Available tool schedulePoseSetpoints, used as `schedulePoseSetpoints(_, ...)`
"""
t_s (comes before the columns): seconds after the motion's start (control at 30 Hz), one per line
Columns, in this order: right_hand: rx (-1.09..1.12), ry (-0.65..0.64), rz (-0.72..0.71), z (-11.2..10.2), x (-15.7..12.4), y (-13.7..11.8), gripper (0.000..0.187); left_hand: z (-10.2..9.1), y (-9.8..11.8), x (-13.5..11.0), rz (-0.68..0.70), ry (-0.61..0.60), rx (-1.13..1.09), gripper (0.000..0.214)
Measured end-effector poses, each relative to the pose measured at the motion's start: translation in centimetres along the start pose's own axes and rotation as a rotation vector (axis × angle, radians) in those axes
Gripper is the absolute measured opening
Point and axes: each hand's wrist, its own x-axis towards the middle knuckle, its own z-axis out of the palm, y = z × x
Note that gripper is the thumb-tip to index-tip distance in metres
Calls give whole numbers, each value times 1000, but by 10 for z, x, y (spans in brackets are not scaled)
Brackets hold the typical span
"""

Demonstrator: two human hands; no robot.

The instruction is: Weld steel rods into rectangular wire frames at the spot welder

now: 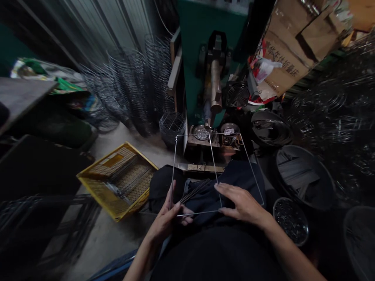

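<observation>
A thin rectangular wire frame [175, 156] with a rod [213, 156] across its middle is held over my lap. Its far edge lies just below the electrode [208, 121] of a green machine [193, 78]. My left hand [170, 214] is closed around the frame's near left corner, and several loose wire rods [195, 191] stick out from that hand too. With fingers and thumb, my right hand [243, 203] grips the middle rod near the frame's near edge.
A yellow crate [114, 160] with wire pieces stands at left. Stacked wire baskets [125, 78] rise behind it. Small metal pieces [201, 134] fill a dish under the electrode. On the right are round tubs [328, 171], a bowl of metal bits [290, 220] and cardboard boxes [281, 50].
</observation>
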Motion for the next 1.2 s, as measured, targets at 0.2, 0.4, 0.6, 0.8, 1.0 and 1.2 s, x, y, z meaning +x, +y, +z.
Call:
schedulePoseSetpoints(0.2,110,29,0,8,-5,-6,74,10,5,-3,34,-29,-38,96)
schedulePoseSetpoints(0.4,123,46,-6,6,-13,-8,79,17,4,-9,62,-30,-25,95)
schedulePoseSetpoints(0.6,93,65,-34,7,-18,-11,77,26,6,-15,64,-21,-40,94)
schedulePoseSetpoints(0.8,78,90,-58,8,-16,-9,76,32,8,-16,91,-23,-63,91)
schedulePoseSetpoints(1.0,79,101,-61,5,-12,-9,74,30,8,-11,105,-15,-83,94)
schedulePoseSetpoints(1.2,85,110,-55,6,-9,-5,75,29,13,-9,93,-17,-119,97)
